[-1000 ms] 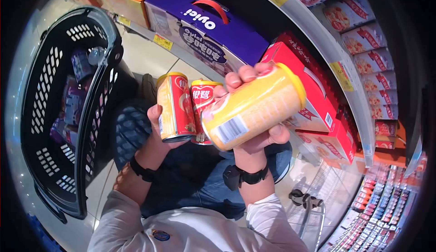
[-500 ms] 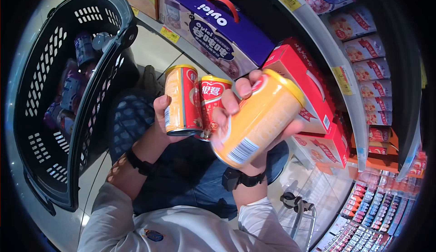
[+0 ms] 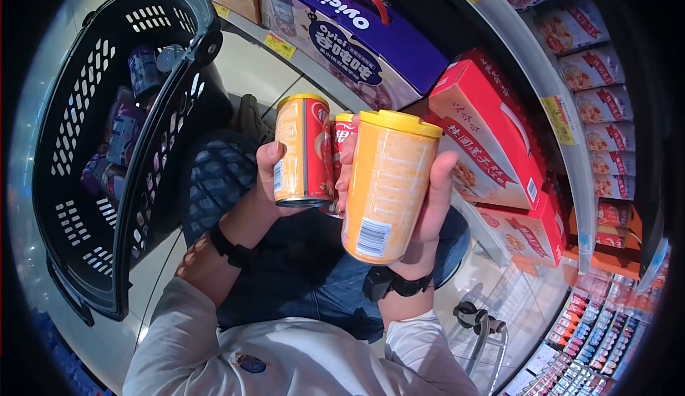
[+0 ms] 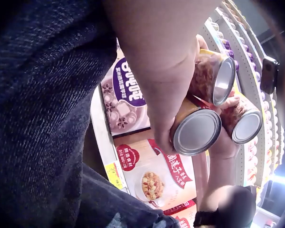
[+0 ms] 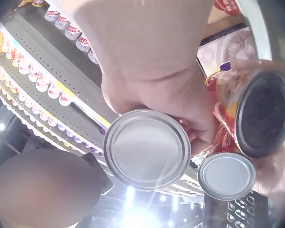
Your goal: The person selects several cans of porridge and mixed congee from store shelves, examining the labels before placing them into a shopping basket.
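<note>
My left hand point(image 3: 269, 175) grips a red-and-yellow can point(image 3: 291, 150) with a yellow lid, thumb along its near side. A second red can point(image 3: 342, 130) is beside it, partly hidden; in the left wrist view my left hand point(image 4: 168, 90) wraps both this can point(image 4: 206, 78) and the first one point(image 4: 196, 132). My right hand point(image 3: 434, 207) holds a third can point(image 3: 389, 189) nearly upright, its yellow lid up and barcode side facing me. The metal base of that can point(image 5: 147, 149) shows in the right wrist view under my right hand point(image 5: 166, 95).
A black basket point(image 3: 128, 203) with purple-labelled containers point(image 3: 128, 132) stands at the left. Along the shelf are a purple carton point(image 3: 357, 32) and red gift boxes point(image 3: 492, 132). Rows of packaged cans point(image 3: 596, 103) sit at the right, above a metal-framed cart point(image 3: 489, 328).
The third can has turned from a slant to nearly upright in my right hand, now overlapping more of the second can. My left hand still holds its cans. The head view has shifted slightly.
</note>
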Motion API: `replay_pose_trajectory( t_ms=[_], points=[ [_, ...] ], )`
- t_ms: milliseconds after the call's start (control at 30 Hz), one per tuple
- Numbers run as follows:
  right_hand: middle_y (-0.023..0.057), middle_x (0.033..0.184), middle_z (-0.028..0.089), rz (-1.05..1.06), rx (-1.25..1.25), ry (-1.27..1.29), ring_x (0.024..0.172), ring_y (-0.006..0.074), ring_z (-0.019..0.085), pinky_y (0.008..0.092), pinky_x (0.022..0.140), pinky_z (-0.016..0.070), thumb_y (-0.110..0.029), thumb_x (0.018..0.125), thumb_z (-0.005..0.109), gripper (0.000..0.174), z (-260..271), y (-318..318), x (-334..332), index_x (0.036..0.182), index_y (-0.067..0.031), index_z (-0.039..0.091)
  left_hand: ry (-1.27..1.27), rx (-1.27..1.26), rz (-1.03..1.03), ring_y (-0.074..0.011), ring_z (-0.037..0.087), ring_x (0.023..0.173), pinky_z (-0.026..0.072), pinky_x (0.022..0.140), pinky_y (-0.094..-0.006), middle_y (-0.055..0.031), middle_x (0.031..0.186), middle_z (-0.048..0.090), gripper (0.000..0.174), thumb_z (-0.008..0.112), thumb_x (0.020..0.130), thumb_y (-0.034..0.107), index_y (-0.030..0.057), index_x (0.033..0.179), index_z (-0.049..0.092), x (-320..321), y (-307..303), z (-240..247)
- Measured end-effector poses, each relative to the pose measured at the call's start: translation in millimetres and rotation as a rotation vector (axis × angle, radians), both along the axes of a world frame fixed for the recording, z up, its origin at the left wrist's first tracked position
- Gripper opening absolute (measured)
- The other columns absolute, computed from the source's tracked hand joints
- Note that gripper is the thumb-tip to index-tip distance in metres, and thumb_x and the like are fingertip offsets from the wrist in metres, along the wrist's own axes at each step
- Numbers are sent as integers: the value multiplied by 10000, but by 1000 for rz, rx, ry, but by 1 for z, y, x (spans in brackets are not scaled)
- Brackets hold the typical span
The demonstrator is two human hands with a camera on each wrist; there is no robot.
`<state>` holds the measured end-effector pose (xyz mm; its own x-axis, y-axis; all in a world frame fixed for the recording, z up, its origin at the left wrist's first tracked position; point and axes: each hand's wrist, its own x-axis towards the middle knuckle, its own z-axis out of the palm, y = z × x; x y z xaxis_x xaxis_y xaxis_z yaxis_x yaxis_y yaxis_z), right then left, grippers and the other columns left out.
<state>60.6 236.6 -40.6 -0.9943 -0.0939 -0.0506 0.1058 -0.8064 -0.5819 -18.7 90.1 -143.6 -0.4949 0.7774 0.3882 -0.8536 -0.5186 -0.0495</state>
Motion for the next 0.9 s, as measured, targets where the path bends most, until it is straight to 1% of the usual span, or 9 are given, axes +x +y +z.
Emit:
replay_pose_trajectory(
  t_ms=[67,167,300,367,500,667,800,867,900],
  points=[
    [168,1201,681,11,7,-38,989,226,722,364,822,609,-731,934,484,874,1,-1,2,1406,4,489,-32,-9,15,-365,679,936,616,820,-529,-212,1098,567,859,713,820,530,-5,1397,371,2,1,10],
    [164,1207,679,24,16,-20,1002,226,719,365,840,604,-720,927,516,867,1,-1,3,1407,2,494,-69,-24,14,-361,674,924,619,784,-534,-200,1055,556,833,705,823,525,-18,1372,391,4,0,12],
    [160,1232,669,49,-13,-33,1043,225,706,376,882,591,-721,916,538,870,5,-4,3,1396,3,504,-51,-33,41,-358,671,901,620,760,-529,-193,1059,556,795,704,823,520,-24,1329,422,3,0,17],
    [216,1184,605,-54,-5,-122,889,262,704,385,754,623,-801,887,477,1012,13,-14,2,1366,90,448,-56,-14,47,-352,672,897,619,740,-520,-184,1061,553,774,707,819,518,-28,1298,443,4,0,17],
    [209,1179,604,-22,34,-101,902,259,704,384,765,623,-796,888,486,1002,7,-8,2,1362,86,446,-49,-49,35,-346,677,875,617,738,-503,-197,1016,579,762,709,807,539,-32,1248,466,4,-1,17],
    [209,1202,603,-29,43,-105,917,261,705,386,784,624,-792,889,491,999,0,-6,2,1362,87,448,-14,-63,20,-338,682,823,617,744,-433,-224,911,623,724,716,775,570,-24,1126,497,3,0,21],
    [221,1213,616,-43,18,-122,911,272,713,387,779,624,-778,898,492,981,-2,-6,2,1358,87,462,-13,-64,20,-338,680,808,612,764,-433,-221,915,620,715,732,765,552,-18,1126,494,3,0,21],
    [233,1204,632,-28,108,-47,905,279,720,394,778,623,-742,918,503,936,-1,-3,-1,1370,76,470,-30,-44,34,-333,673,860,600,794,-443,-210,995,613,753,754,758,515,-13,1220,479,3,1,17],
    [233,1204,632,-25,104,-41,905,279,720,394,778,623,-742,918,503,936,1,-2,-1,1370,76,470,-87,-50,35,-338,669,937,594,843,-458,-221,1082,602,798,758,758,492,-7,1298,449,6,0,16]
  ],
)
